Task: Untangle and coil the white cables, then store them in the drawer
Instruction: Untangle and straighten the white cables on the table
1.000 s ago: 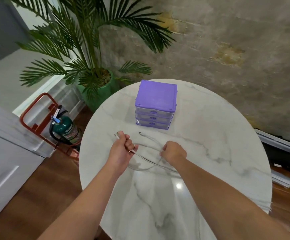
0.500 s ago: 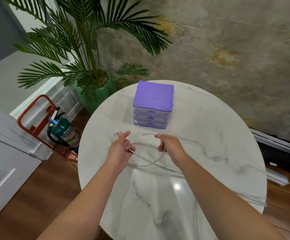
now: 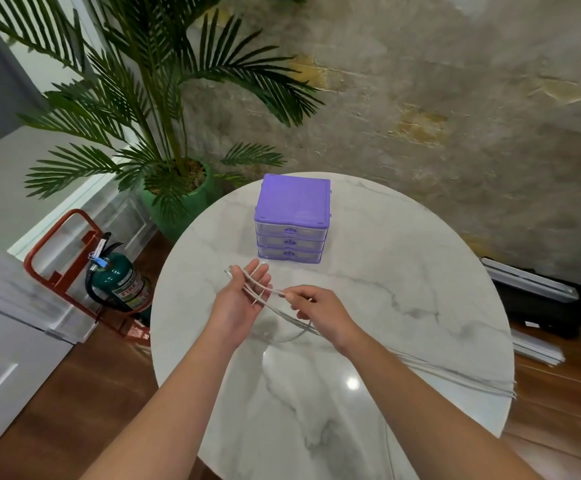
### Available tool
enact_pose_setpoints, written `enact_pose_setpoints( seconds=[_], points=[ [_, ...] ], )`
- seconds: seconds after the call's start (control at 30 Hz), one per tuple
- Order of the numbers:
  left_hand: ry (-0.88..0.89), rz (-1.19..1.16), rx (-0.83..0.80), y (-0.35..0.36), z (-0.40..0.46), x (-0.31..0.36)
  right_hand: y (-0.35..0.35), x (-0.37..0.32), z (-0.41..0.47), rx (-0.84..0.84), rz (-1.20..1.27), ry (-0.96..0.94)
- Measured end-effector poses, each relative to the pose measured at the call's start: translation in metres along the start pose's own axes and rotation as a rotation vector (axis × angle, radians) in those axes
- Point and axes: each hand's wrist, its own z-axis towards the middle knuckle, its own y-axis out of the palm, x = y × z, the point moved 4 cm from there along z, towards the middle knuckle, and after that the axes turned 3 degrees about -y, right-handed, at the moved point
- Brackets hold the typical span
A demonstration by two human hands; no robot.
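The round marble surface [image 3: 420,306] carried everything, with a palm [image 3: 164,109] and an extinguisher [image 3: 122,282] on the floor off to the left of the fingers. Just beyond the fingers stood the purple drawer unit [image 3: 290,223], all three drawers closed, so nothing appeared stored yet. The cables [image 3: 455,374] ran from the fingers toward the right, passed under the right forearm and trailed over the surface's right edge; a loose loop lay on the surface between the two wrists. The left hand [image 3: 238,303] was palm up with its fingers [image 3: 259,275] spread fairly straight, and the cable ends lay across them, a plug tip showing just past the fingers on the far left side. The right hand [image 3: 320,311], just right of the left, pinched a strand between thumb and forefinger where it left the left palm. Judging from this, the task was at an early stage: the strands seemed roughly parallel rather than knotted, so untangling looked mostly done, though whether any crossing remained under the arm could not be told. No finished coil was visible, so winding all that trailing length, opening a drawer and stowing the coils were all still left.
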Motion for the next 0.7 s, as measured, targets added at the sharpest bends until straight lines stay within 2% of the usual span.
enact_pose_setpoints(
  seconds=[0.13, 0.27, 0.43, 0.53, 0.7],
  points=[
    [0.002, -0.027, -0.027, 0.007, -0.003, -0.001, 0.003, 0.003, 0.000, -0.014, -0.110, 0.006],
    [0.041, -0.127, -0.018, 0.010, -0.004, 0.001, 0.001, 0.003, 0.000, 0.044, -0.245, 0.038],
    [0.056, -0.202, -0.020, 0.015, -0.001, 0.007, -0.002, 0.008, -0.007, -0.052, -0.070, 0.101],
    [0.060, -0.222, -0.008, 0.015, 0.002, 0.008, -0.013, 0.005, -0.004, -0.042, -0.141, 0.076],
    [0.040, -0.215, 0.013, 0.016, 0.005, 0.002, -0.034, 0.000, -0.002, -0.132, -0.376, 0.069]
  ],
)
